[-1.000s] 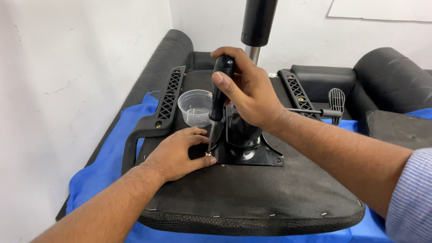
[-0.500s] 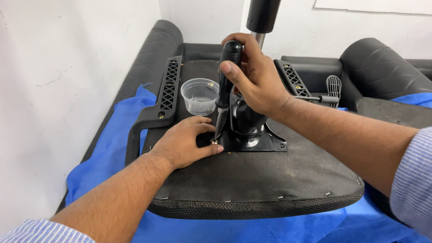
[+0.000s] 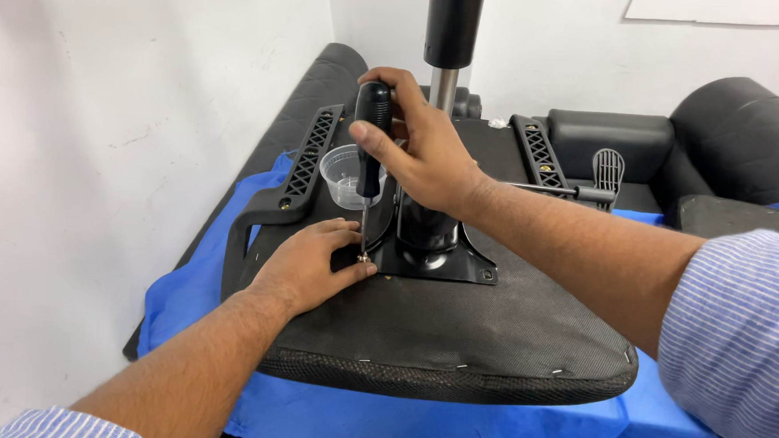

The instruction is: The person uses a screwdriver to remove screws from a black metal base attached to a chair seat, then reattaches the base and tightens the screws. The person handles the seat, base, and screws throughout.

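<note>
Screwdriver (image 3: 371,138), smooth black handle clamped in right hand (image 3: 424,150) fingers; left hand (image 3: 312,264) fingers together, flat on coarse seat underside (image 3: 454,338).

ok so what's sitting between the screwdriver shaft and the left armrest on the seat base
In the head view, a small clear plastic cup stands on the upturned seat base, between the screwdriver held by the right hand and the black left armrest.

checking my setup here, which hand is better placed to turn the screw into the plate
Right. The right hand already grips the black screwdriver upright, its tip on the screw at the metal plate's corner. The left hand lies flat on the seat underside, fingers steadying the screw.
</note>
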